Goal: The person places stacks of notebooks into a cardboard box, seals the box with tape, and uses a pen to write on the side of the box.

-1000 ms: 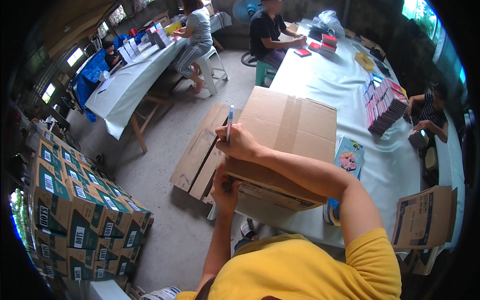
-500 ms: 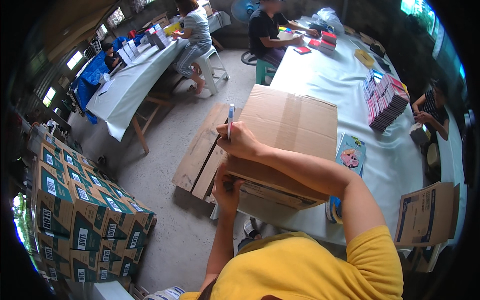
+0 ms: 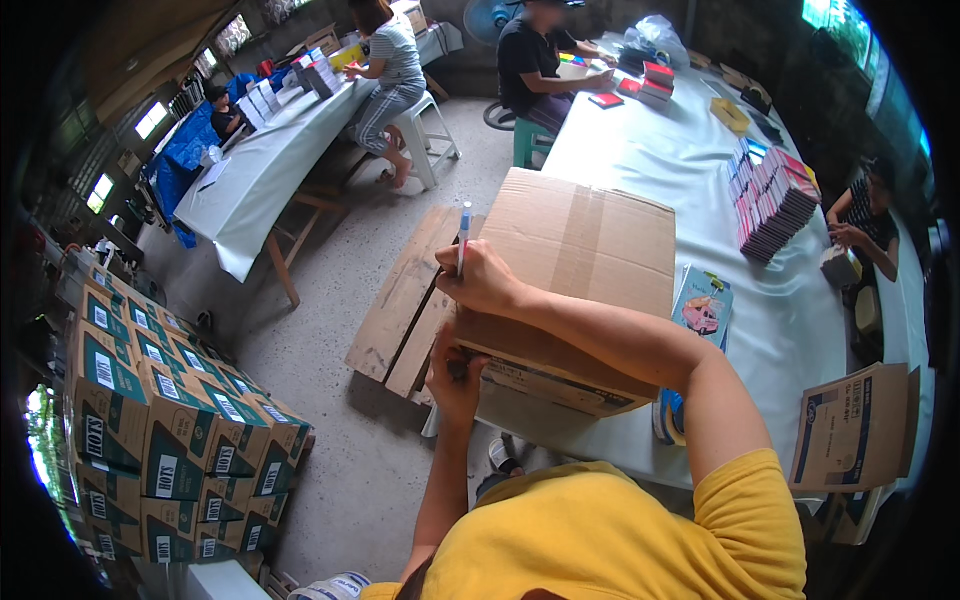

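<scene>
A large taped cardboard box (image 3: 590, 235) sits on the near left end of the white-covered table. My right hand (image 3: 482, 278) is closed around an upright pen (image 3: 465, 228) with a blue upper end, at the box's left edge. The pen's tip is hidden behind my fingers, and so is the box face below it. Lower down, my left hand (image 3: 455, 378) grips the box's near left corner, its thumb toward the near side. My right forearm crosses over the box's top.
Wooden planks (image 3: 400, 300) lie beside the box. Cartons (image 3: 180, 430) are stacked at left. Booklets (image 3: 765, 205), an illustrated pad (image 3: 703, 305) and a tape roll (image 3: 670, 415) rest on the white-covered table (image 3: 640, 140). An open carton (image 3: 850, 425) stands at right. Several people work at the tables.
The pen and my right hand have shifted very slightly, with the pen a little more upright. My left hand stays at the box corner.
</scene>
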`<state>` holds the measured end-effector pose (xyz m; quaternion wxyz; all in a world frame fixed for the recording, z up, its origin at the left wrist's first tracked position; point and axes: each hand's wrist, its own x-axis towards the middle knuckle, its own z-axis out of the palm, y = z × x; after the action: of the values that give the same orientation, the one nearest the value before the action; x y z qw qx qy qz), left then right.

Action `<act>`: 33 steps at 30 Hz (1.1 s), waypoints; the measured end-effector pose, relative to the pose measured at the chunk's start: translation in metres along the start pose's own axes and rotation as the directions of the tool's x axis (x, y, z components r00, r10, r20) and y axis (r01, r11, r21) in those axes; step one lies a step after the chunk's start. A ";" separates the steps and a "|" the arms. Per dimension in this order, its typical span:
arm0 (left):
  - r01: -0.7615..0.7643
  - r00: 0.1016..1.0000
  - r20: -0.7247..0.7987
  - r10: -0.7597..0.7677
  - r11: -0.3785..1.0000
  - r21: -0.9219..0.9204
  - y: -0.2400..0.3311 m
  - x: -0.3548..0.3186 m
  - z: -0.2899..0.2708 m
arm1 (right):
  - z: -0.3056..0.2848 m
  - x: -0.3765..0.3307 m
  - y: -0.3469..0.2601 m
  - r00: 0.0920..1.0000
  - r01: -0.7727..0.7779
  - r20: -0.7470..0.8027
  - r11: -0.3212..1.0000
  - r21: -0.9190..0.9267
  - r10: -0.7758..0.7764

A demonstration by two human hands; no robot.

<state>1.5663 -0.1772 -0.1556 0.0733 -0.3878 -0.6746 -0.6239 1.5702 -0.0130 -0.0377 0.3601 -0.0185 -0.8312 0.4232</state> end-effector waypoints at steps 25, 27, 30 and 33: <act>-0.071 0.998 0.001 0.071 0.997 0.024 0.000 0.001 -0.001 | -0.016 -0.017 -0.007 0.998 -0.066 -0.023 0.998 -0.002 0.065; -0.046 0.999 -0.005 0.046 0.999 -0.019 0.000 0.001 0.001 | -0.019 -0.016 -0.003 1.000 -0.014 -0.002 0.999 -0.030 0.014; -0.038 0.999 0.010 0.038 0.999 -0.025 0.001 0.002 0.000 | -0.021 -0.017 -0.005 0.999 0.005 0.032 0.999 -0.046 -0.004; -0.066 0.998 0.018 0.065 0.997 0.027 0.004 0.002 0.002 | -0.023 -0.016 -0.004 0.999 -0.028 0.027 0.998 -0.061 0.029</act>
<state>1.5678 -0.1751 -0.1511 0.0932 -0.4141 -0.6705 -0.6085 1.5975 -0.0048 -0.0355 0.3416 -0.0354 -0.8483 0.4030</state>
